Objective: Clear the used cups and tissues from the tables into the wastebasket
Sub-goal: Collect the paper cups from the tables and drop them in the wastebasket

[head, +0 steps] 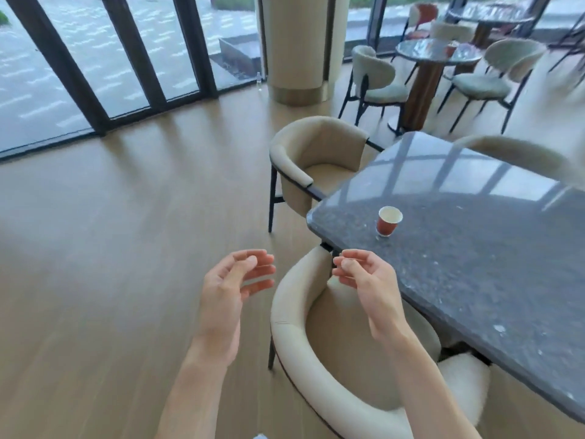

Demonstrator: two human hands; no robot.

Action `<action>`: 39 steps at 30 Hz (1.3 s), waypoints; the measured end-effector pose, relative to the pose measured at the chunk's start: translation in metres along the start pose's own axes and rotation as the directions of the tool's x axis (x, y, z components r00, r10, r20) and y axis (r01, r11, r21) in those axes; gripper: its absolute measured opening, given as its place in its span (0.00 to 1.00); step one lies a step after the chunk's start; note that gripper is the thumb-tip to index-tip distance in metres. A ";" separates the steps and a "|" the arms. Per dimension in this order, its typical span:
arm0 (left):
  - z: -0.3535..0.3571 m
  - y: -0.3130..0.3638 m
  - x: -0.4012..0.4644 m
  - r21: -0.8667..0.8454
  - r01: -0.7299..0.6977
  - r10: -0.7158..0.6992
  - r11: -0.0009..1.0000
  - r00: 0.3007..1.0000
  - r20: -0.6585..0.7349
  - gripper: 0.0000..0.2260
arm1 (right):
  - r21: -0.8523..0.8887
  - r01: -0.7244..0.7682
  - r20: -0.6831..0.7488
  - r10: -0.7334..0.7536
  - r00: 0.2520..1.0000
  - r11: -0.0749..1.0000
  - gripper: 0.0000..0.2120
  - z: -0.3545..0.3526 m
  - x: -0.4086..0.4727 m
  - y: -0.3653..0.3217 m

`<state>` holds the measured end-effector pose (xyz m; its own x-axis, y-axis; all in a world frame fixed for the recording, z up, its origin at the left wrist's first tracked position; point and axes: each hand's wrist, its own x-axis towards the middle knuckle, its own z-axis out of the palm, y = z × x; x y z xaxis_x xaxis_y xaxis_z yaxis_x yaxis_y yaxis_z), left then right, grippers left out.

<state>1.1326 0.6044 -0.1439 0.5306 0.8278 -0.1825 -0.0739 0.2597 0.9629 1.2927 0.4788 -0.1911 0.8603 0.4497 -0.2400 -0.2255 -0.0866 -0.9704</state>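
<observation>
Head view is showing both grips, left hand [232, 288] and right hand [364, 280], hanging loosely curled and empty, while a red paper cup [388, 220] is waiting uncollected on the dark worktop [474, 264].

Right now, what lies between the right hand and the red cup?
In the head view, only bare dark tabletop and its near corner lie between the right hand and the cup; nothing stands there.

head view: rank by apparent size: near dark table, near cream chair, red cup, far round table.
1. near dark table
2. near cream chair
3. far round table, shrunk by distance, so true size unsure
4. red cup
</observation>
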 end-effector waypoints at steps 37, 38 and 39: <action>0.312 -0.235 0.376 0.560 0.290 -0.612 0.776 0.561 0.558 0.18 | -0.091 -0.335 -0.463 0.258 0.848 0.938 0.45 -0.084 0.346 0.131; 0.313 -0.234 0.377 0.564 0.283 -0.617 0.776 0.530 0.582 0.14 | -0.099 -0.332 -0.461 0.253 0.851 0.938 0.45 -0.083 0.350 0.133; 0.314 -0.233 0.377 0.564 0.269 -0.614 0.781 0.503 0.609 0.12 | -0.100 -0.318 -0.459 0.240 0.856 0.943 0.44 -0.081 0.353 0.135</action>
<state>1.6151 0.6994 -0.3744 0.8263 -0.0463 -0.5613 0.5615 0.1443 0.8148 1.6031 0.5539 -0.4089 0.8916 -0.0439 -0.4507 -0.4406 -0.3139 -0.8411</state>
